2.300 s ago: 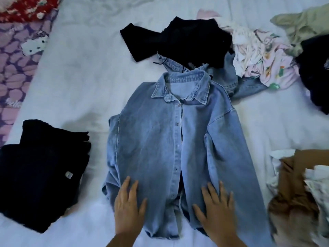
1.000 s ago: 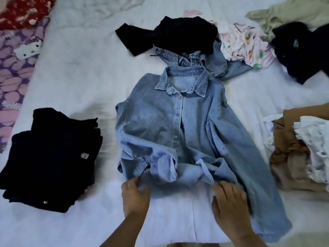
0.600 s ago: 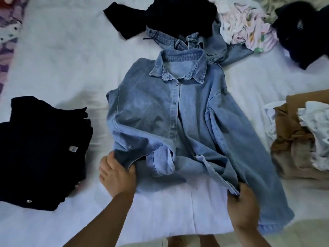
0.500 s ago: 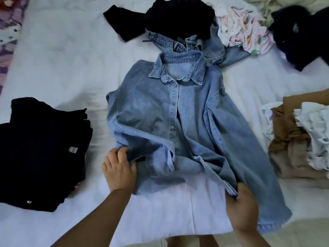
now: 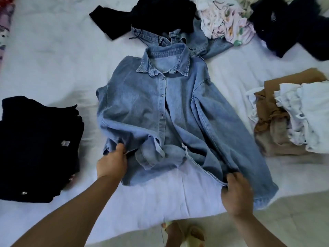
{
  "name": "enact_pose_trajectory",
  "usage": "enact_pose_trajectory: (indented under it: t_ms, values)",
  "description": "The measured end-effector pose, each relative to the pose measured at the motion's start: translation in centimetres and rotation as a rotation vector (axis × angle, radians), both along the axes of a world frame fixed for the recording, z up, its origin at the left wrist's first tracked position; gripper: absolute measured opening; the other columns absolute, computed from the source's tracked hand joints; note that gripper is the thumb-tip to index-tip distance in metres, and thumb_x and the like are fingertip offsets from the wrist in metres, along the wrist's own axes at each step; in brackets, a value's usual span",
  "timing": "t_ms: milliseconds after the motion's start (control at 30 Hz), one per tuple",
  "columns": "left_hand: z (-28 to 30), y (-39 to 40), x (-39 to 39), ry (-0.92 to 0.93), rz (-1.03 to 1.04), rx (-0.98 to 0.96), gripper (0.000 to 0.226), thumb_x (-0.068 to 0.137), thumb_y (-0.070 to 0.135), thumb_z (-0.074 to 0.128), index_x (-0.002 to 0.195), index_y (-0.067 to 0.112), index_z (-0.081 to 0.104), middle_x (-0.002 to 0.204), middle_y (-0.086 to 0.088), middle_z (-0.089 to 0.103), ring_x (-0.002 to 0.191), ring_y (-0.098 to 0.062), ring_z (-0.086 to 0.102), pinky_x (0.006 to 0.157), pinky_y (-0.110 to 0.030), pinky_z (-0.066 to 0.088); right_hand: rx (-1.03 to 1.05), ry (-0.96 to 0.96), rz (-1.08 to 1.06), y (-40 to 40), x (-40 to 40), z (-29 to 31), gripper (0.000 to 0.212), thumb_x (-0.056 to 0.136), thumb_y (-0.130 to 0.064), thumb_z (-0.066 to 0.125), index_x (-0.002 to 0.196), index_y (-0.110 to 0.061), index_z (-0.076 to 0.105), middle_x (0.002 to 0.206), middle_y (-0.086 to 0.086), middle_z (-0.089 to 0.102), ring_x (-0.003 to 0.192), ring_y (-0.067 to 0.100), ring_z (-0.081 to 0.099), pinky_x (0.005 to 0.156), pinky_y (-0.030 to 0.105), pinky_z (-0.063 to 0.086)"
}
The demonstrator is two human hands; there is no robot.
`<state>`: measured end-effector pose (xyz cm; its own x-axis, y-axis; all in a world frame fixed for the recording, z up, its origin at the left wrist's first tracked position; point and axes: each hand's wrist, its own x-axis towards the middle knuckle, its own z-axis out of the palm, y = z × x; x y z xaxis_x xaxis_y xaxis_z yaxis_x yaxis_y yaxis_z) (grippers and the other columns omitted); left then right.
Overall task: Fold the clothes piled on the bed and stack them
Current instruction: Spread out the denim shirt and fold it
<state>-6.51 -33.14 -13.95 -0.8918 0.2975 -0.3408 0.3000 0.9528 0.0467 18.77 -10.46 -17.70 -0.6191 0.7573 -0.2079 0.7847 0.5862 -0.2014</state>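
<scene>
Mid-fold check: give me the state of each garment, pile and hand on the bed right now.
denim shirt: buttoned, face up, hem folded up
left hand: gripping shirt's left lower edge
right hand: gripping shirt's right lower edge
black stack: folded
brown and white pile: roughly stacked
unfolded heap: crumpled

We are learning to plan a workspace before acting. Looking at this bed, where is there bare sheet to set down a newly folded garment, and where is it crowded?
Bare sheet lies at far left, between the denim shirt, the folded dark stack and the black top. A narrower strip separates the shirt from the brown-and-white pile. The far right, with the floral garment, is crowded.
</scene>
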Motion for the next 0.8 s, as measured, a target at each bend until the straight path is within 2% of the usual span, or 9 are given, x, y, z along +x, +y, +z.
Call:
enact_pose_trajectory:
  t_ms: [167,233,333,433,533,667,700,767,800]
  values:
    - [2.9,-4.2,2.9,0.019,0.275,0.200,0.025,0.088,0.011,0.048,0.112,0.016,0.046,0.088,-0.022,0.066,0.083,-0.041,0.062,0.069,-0.038,0.043,-0.252,0.401,-0.284,0.8,-0.1,2.9,0.013,0.085,0.008,0.050,0.094,0.000,0.052,0.090,0.021,0.062,0.086,0.037,0.060,0.071,0.037,0.042]
    - [4.1,-6.0,4.2,0.055,0.349,0.296,0.042,0.086,0.008,0.046,0.123,0.028,0.048,0.081,-0.019,0.066,0.070,-0.035,0.065,0.068,-0.039,0.051,-0.253,0.521,-0.325,1.2,-0.1,5.7,0.017,0.087,0.011,0.046,0.100,0.003,0.052,0.095,0.022,0.062,0.086,0.033,0.058,0.072,0.032,0.037]
    - [6.3,-7.4,5.8,0.056,0.495,0.508,0.037,0.087,-0.001,0.040,0.107,0.021,0.063,0.074,-0.014,0.064,0.053,-0.026,0.064,0.064,-0.040,0.056,-0.192,0.586,-0.224,1.8,0.3,9.2,0.027,0.081,0.018,0.045,0.096,0.001,0.060,0.088,0.012,0.061,0.081,0.025,0.055,0.072,0.029,0.035]
    - [7.9,-7.6,6.9,0.082,0.617,0.646,0.032,0.086,-0.007,0.038,0.088,0.014,0.062,0.077,-0.015,0.064,0.064,-0.030,0.063,0.066,-0.037,0.053,-0.085,0.561,-0.049,2.2,0.7,11.3,0.030,0.074,0.014,0.041,0.084,-0.001,0.066,0.083,0.014,0.062,0.074,0.027,0.056,0.066,0.030,0.038]
    - [9.4,-7.8,8.3,0.112,0.679,0.661,0.031,0.083,-0.011,0.036,0.084,0.008,0.061,0.088,-0.016,0.061,0.074,-0.032,0.052,0.060,-0.031,0.039,-0.021,0.528,0.044,2.6,2.0,12.6,0.033,0.065,0.000,0.038,0.080,-0.003,0.067,0.081,0.020,0.060,0.073,0.037,0.060,0.065,0.038,0.046]
    - [9.9,-9.0,9.4,0.155,0.792,0.708,0.042,0.081,-0.010,0.037,0.105,0.010,0.065,0.105,-0.017,0.063,0.087,-0.037,0.056,0.073,-0.039,0.046,-0.158,0.509,-0.081,3.0,3.4,13.3,0.031,0.086,0.004,0.050,0.115,-0.003,0.058,0.112,0.021,0.053,0.100,0.037,0.055,0.083,0.042,0.044]
    - [9.9,-9.2,9.7,0.169,0.827,0.701,0.045,0.082,-0.009,0.038,0.115,0.009,0.063,0.112,-0.017,0.061,0.094,-0.040,0.056,0.079,-0.041,0.047,-0.183,0.510,-0.129,2.7,3.8,13.3,0.026,0.087,0.000,0.056,0.113,-0.004,0.056,0.111,0.018,0.053,0.097,0.035,0.054,0.080,0.040,0.044]
    - [9.4,-9.4,10.7,0.186,0.842,0.615,0.043,0.086,-0.003,0.045,0.126,0.006,0.055,0.126,-0.022,0.052,0.108,-0.043,0.051,0.092,-0.046,0.045,-0.162,0.480,-0.166,1.7,5.0,12.5,0.010,0.087,-0.012,0.064,0.085,-0.008,0.055,0.087,0.011,0.054,0.075,0.029,0.052,0.064,0.034,0.039]
    - [9.0,-9.3,11.4,0.192,0.817,0.565,0.041,0.087,-0.001,0.050,0.127,0.003,0.054,0.129,-0.025,0.046,0.113,-0.044,0.048,0.097,-0.048,0.040,-0.151,0.447,-0.153,1.1,5.7,11.8,0.025,0.086,-0.017,0.066,0.069,-0.012,0.049,0.074,0.008,0.052,0.065,0.026,0.049,0.059,0.030,0.034]
